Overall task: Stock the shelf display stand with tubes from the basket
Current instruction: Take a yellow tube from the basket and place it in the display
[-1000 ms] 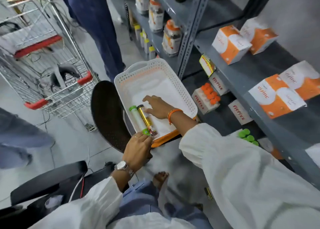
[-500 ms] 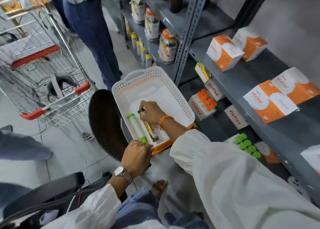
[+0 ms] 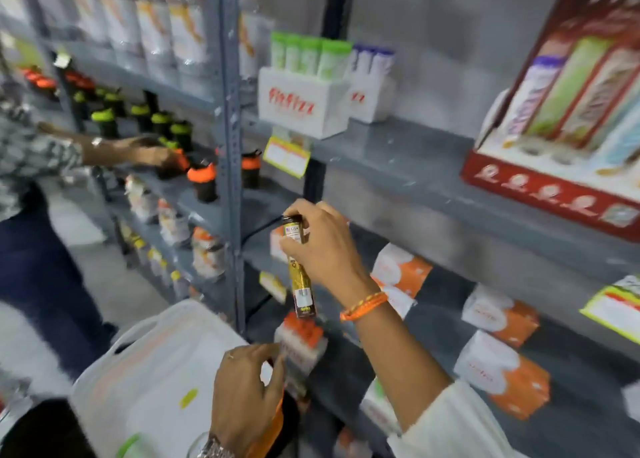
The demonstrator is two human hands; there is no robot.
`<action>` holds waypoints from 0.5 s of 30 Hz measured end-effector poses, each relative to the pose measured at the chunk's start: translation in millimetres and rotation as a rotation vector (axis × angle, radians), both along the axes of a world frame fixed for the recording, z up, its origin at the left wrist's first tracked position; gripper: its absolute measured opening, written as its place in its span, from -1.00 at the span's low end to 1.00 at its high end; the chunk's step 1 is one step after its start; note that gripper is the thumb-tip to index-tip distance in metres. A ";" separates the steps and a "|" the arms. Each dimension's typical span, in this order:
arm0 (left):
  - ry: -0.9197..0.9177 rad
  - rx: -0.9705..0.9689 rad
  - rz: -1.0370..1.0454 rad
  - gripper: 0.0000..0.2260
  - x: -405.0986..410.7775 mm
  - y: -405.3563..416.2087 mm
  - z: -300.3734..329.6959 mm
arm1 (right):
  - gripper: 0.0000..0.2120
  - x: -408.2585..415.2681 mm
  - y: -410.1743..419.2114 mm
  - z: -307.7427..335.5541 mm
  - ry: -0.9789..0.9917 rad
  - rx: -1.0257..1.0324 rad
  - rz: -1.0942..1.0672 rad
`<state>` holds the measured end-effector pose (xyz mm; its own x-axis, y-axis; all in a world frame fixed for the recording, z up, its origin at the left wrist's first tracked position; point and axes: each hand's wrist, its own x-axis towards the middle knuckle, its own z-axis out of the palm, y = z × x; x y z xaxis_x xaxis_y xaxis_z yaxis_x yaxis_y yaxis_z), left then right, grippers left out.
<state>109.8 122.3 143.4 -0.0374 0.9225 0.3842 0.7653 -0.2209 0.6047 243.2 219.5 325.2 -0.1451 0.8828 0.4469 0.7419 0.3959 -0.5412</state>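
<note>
We are pinching the gold tube (image 3: 300, 267) upright in our right hand (image 3: 325, 246) above the basket (image 3: 145, 371), ready for the stand, while our loosely curled, empty left hand (image 3: 247, 385) is steadying the basket's rim.

Bright, even indoor light; heavy motion blur, edges warped.

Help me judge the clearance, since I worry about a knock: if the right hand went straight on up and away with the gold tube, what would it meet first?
Probably the yellow price tag on the shelf edge above the right hand and gold tube; depth is unclear.
</note>
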 end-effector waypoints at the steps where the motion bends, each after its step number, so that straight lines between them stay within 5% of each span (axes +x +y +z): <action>1: -0.016 0.068 -0.041 -0.75 13.0 14.5 15.1 | -0.71 19.1 -5.3 21.8 0.006 0.042 -0.041; 9: -0.149 0.594 -0.325 -0.67 131.7 95.2 157.9 | -0.73 160.7 -43.9 151.5 0.033 0.445 -0.353; 15: 0.054 0.631 -0.553 -0.60 196.4 135.4 193.7 | -0.72 237.4 -52.9 200.5 -0.053 0.579 -0.587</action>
<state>306.2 257.7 337.2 0.3902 0.4137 0.8226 0.4715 -0.8571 0.2074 480.6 166.6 525.6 0.2345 0.4538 0.8597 0.9338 0.1408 -0.3291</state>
